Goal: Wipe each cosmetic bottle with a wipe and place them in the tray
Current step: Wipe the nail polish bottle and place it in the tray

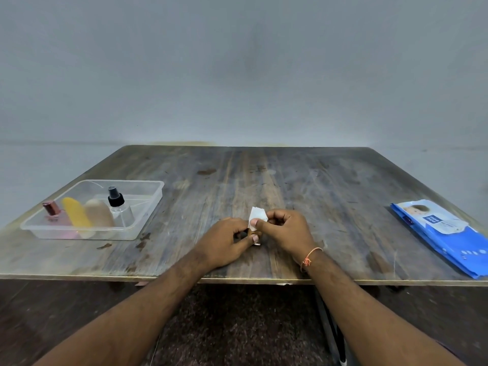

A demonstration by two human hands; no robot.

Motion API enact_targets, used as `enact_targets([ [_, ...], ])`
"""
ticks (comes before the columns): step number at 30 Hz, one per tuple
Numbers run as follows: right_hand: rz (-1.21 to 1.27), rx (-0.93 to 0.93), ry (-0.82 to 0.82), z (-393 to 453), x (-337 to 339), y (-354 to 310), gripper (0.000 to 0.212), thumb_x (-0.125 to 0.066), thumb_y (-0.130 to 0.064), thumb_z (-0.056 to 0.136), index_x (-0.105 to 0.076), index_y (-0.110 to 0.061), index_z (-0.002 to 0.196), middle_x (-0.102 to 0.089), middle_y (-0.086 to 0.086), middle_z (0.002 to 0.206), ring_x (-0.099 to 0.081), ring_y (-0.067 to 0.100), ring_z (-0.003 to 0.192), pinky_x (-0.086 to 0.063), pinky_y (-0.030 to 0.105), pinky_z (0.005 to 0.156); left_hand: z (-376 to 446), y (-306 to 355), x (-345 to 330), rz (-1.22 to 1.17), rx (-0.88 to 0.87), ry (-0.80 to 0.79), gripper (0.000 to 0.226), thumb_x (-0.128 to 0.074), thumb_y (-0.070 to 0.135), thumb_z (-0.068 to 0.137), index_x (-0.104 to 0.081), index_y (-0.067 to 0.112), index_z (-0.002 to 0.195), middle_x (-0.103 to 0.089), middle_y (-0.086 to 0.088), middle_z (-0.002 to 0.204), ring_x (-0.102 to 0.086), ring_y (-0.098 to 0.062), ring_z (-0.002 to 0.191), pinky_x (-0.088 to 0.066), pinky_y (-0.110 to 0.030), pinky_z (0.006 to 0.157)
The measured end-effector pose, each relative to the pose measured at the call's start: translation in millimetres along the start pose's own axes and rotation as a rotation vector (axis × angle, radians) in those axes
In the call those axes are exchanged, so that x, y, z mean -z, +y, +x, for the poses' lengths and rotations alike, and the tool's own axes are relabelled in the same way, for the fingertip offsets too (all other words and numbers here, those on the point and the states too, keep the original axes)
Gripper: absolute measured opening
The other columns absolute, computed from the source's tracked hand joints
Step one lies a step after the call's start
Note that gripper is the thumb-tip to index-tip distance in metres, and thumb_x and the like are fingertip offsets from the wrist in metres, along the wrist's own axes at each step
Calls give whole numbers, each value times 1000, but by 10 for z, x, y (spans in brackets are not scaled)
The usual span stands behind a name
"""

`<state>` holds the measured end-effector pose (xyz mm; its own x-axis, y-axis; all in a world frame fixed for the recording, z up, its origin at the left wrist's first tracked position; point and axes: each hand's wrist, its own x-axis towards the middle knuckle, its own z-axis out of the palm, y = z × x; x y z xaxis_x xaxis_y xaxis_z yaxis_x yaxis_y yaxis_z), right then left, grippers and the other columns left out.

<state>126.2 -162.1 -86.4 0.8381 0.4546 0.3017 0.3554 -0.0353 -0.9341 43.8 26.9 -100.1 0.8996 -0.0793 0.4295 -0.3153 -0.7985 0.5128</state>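
While a small bottle [255, 235], mostly hidden, is gripped by the curled fingers of the left hand [224, 243], a white wipe [257, 216] is pinched against it by the right hand [284, 229] above the table [303, 186]. Four bottles are held in the clear tray [148, 207] far left; a blue wipes pack [443, 233] lies far right.

Both hands [224, 240] [284, 229] pinch a white wipe [257, 216] around a small bottle [255, 237].
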Motion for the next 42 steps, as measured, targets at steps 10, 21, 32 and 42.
enact_targets([
  [10,-4,23,14,32,27,46,11,-88,-32,88,-85,-21,89,-77,11,79,-64,12,68,-52,34,67,13,21,24,-107,74,-40,9,-72,37,100,-79,31,97,-71,8,80,-65,-16,74,-53,-31,68],
  [21,-5,-39,64,63,55,101,24,-84,-32,91,-80,-10,80,-72,17,73,-59,16,62,-48,35,63,4,-4,33,-241,211,-51,24,-74,37,99,-78,45,122,-79,8,88,-71,-13,78,-55,-28,76],
  [32,-80,55,-14,54,1,110,38,-80,-49,86,-81,-11,87,-69,19,73,-57,17,62,-47,36,61,-33,65,80,-320,276,66,21,-97,30,77,-83,30,93,-76,6,75,-65,0,66,-50,-15,66],
  [42,19,65,-17,-24,37,-25,15,-74,-16,99,-84,-18,89,-75,14,74,-60,14,57,-50,26,57,22,-20,25,-149,263,24,12,-86,36,87,-79,31,96,-57,14,57,-51,-2,53,-40,-17,57],
])
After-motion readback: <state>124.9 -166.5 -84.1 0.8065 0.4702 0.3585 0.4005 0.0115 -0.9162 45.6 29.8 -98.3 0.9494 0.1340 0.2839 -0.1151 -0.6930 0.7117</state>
